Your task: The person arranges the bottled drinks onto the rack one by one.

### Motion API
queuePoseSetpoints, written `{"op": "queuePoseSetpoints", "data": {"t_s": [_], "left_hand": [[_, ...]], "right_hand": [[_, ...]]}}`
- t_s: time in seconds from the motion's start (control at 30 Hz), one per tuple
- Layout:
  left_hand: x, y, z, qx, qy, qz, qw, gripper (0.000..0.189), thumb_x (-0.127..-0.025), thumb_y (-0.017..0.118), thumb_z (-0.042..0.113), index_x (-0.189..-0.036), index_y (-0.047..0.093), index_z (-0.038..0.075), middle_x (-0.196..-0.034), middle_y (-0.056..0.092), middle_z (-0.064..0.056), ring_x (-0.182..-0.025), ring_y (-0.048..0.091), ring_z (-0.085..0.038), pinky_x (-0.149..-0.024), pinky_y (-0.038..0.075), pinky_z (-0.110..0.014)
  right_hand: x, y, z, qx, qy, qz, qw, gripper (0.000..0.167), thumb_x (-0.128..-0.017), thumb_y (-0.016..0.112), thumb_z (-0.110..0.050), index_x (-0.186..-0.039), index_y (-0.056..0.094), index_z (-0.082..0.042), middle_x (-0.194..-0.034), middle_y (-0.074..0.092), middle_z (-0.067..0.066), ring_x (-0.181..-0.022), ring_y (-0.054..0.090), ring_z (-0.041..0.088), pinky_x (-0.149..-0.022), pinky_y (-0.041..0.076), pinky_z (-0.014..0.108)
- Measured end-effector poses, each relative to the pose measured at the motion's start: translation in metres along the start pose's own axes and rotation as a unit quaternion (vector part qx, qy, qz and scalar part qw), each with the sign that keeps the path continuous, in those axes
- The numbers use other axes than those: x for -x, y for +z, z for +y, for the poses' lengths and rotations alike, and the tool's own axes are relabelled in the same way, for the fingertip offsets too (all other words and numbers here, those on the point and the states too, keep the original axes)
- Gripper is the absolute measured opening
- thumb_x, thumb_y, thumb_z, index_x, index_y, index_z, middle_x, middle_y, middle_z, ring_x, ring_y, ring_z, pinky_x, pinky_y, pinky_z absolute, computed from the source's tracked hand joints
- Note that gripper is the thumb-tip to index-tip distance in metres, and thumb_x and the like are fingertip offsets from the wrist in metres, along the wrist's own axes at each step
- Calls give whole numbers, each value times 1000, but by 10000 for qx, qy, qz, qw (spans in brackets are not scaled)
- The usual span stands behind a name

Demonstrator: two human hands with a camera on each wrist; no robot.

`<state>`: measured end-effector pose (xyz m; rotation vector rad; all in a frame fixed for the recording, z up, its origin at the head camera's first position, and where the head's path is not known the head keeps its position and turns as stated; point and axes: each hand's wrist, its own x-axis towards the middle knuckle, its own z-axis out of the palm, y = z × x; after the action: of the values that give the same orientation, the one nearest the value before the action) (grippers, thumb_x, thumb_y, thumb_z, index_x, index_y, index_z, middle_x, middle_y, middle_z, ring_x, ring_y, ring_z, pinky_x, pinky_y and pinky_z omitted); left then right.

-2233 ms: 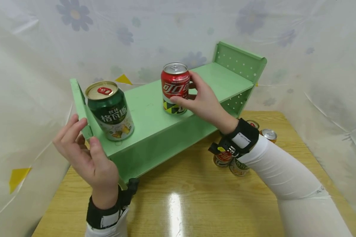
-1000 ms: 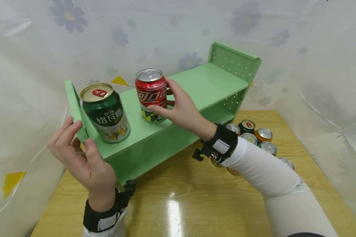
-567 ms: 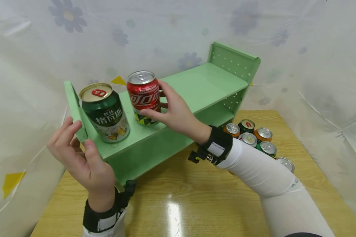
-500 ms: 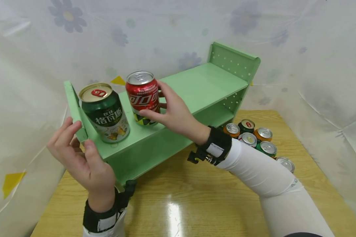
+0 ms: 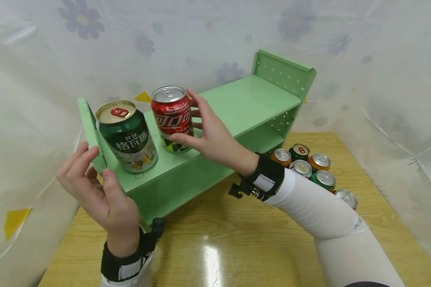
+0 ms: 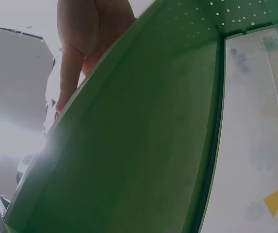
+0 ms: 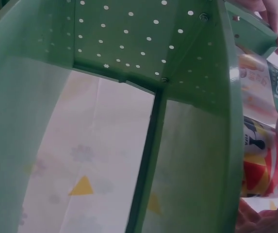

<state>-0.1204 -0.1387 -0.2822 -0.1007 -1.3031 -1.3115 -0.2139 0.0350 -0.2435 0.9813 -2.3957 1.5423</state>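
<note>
Right grip [image 5: 215, 135] curved round the red can [image 5: 170, 109], thumb across the front, the rest along the right side toward the back; how firmly pressed, cannot tell. Upright on top of the green shelf [image 5: 251, 99], near the front edge, just right of the green can [image 5: 125, 137]; touching it or barely apart, cannot tell. Probably sealed and full, judging by the flat ring on the lid, so likely weighty for its size, stiff, yet easy to dent under a hard squeeze. Slick painted metal, likely slippery if damp. Best held round the waist, below the rim, from the right, with so little room on the other side.

Left grip [image 5: 107, 199] loosely bent, with nothing in it, beside the left end panel [image 5: 91, 133]; contact unclear. Farther out, on the counter [image 5: 186, 231], a cluster of cans [image 5: 301, 167], partly behind the right sleeve [image 5: 323, 203]. At the back, a flowered sheet [image 5: 186, 36].
</note>
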Motion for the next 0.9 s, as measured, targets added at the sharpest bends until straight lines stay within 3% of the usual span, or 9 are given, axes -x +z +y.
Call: {"op": "queuePoseSetpoints", "data": {"t_s": [0.1, 0.3, 0.63, 0.9], "left_hand": [[0, 0, 0, 17, 7, 17, 10000, 32, -84, 38, -4, -109, 56, -12, -122, 49, -14, -130, 44, -30, -89, 34, -23], [0, 0, 2, 55, 4, 35, 10000, 32, -84, 38, -4, -109, 56, -12, -121, 49, -14, -130, 44, -30, -90, 35, -23], [-2, 1, 3, 109, 21, 51, 9999, 32, -84, 38, -5, -109, 56, -12, -121, 49, -14, -130, 44, -31, -91, 36, -25], [-1, 2, 4, 107, -3, 34, 9999, 31, -84, 38, -5, -108, 56, -12, -121, 48, -14, -130, 44, -30, -91, 36, -24]], "right_hand": [[5, -5, -1, 128, -14, 106, 9999, 102, -92, 78, -21, -166, 9, -13, -159, 37, 10, -141, 49, 24, -113, 44, 34], [16, -21, 0, 395, -143, 421, 9982, 98, -92, 77, -17, -165, 11, -11, -157, 42, 9, -140, 51, 25, -115, 42, 38], [38, -53, 1, 1331, 310, 799, 9874, 74, -93, 76, -25, -155, 38, -11, -152, 45, 7, -129, 55, 22, -109, 45, 41], [63, -71, 18, 1682, 651, 1110, 9773, 64, -94, 75, -24, -150, 47, -9, -147, 52, 8, -127, 55, 26, -109, 44, 46]]}}
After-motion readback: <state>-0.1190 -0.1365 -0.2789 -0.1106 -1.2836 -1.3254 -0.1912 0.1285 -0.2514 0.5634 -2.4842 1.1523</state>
